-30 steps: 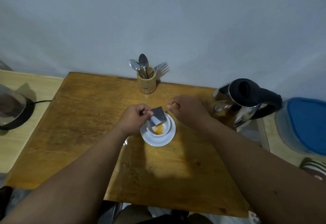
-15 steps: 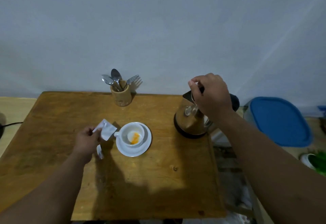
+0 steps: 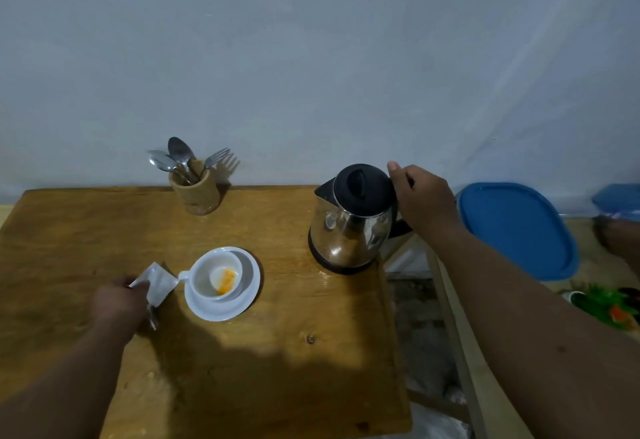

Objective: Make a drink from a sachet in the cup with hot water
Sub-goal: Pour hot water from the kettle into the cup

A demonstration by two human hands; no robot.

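R hand [image 3: 424, 198] on kettle [image 3: 349, 227] handle

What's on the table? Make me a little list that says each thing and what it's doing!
cup: on a white saucer, orange powder inside, no water visible
sachet: held by left hand, left of the cup
kettle: standing on the wooden table, lid shut
right hand: at the kettle's handle
holder: at the back, with spoons and a fork
blue lid: off to the right
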